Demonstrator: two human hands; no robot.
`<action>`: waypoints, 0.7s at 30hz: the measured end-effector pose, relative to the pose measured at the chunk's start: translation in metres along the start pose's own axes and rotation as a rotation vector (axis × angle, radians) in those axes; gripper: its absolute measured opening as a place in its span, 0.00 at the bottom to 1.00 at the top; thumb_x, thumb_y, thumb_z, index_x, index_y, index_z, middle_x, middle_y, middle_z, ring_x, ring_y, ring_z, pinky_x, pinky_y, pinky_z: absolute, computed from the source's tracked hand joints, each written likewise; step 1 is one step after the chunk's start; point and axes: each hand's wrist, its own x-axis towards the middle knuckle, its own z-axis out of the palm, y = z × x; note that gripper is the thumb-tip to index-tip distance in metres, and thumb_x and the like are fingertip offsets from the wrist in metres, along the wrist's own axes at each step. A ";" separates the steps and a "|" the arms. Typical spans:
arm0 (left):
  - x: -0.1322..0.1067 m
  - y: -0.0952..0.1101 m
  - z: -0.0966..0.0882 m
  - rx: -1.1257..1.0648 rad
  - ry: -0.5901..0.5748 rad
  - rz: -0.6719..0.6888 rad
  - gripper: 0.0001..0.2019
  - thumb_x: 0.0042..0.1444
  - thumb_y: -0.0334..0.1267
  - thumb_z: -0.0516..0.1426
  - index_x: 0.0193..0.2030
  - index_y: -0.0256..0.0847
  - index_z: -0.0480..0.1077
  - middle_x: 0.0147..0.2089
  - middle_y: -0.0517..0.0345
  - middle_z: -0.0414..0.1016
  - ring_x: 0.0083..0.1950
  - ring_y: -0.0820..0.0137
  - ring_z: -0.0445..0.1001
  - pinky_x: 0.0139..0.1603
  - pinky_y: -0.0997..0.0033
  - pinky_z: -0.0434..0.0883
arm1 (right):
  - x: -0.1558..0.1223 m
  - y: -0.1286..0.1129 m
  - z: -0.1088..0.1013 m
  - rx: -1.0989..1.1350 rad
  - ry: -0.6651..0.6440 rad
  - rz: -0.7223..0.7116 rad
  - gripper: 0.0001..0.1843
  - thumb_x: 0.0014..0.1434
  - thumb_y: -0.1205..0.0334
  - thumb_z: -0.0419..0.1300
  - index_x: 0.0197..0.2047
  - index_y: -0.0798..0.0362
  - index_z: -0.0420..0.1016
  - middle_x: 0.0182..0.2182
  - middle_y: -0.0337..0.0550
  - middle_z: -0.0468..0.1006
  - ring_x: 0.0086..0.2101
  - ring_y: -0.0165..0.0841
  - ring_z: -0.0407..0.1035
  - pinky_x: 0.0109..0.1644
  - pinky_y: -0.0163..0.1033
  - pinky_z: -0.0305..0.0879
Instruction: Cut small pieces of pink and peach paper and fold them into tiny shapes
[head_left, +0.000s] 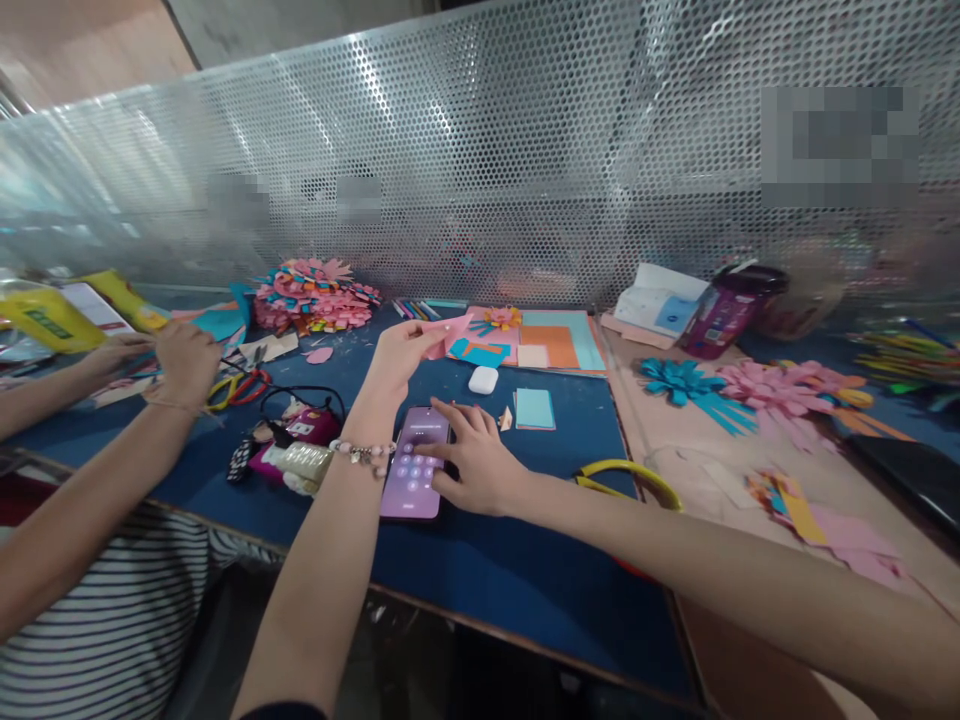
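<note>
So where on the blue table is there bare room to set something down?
Bare blue table along the near edge, below the phone and right hand; a smaller patch between teal card and yellow hoop. Crowded left, around scissors and pouch.

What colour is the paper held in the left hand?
The paper is pink; head view shows it.

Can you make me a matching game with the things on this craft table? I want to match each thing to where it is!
Things:
1. phone
2. pink paper
3. earbud case
4. teal paper flower

Places:
A. held in the left hand
B. on the tan tabletop
C. touched by the right hand
D. untouched on the blue mat

Pairs: 1-C, 2-A, 3-D, 4-B.
</note>
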 end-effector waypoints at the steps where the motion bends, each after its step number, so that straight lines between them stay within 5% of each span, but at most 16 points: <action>1: 0.000 0.000 0.000 0.000 -0.003 0.005 0.11 0.41 0.41 0.63 0.29 0.36 0.73 0.24 0.60 0.70 0.26 0.76 0.66 0.28 0.75 0.61 | -0.001 0.000 0.000 0.003 -0.003 -0.012 0.21 0.53 0.59 0.56 0.51 0.43 0.72 0.64 0.43 0.47 0.60 0.47 0.43 0.61 0.58 0.36; 15: 0.003 -0.006 -0.001 0.001 -0.042 0.060 0.11 0.42 0.43 0.62 0.28 0.36 0.72 0.24 0.60 0.69 0.26 0.76 0.65 0.29 0.74 0.62 | 0.013 -0.008 0.009 0.029 -0.046 0.020 0.21 0.55 0.55 0.54 0.52 0.44 0.71 0.65 0.45 0.44 0.61 0.48 0.41 0.61 0.59 0.33; 21: 0.003 -0.009 -0.001 0.051 -0.088 0.082 0.11 0.44 0.43 0.61 0.26 0.36 0.70 0.22 0.61 0.67 0.25 0.76 0.64 0.29 0.74 0.61 | 0.015 0.004 -0.013 0.151 0.108 0.148 0.16 0.54 0.61 0.54 0.46 0.51 0.73 0.56 0.50 0.62 0.55 0.44 0.53 0.56 0.54 0.50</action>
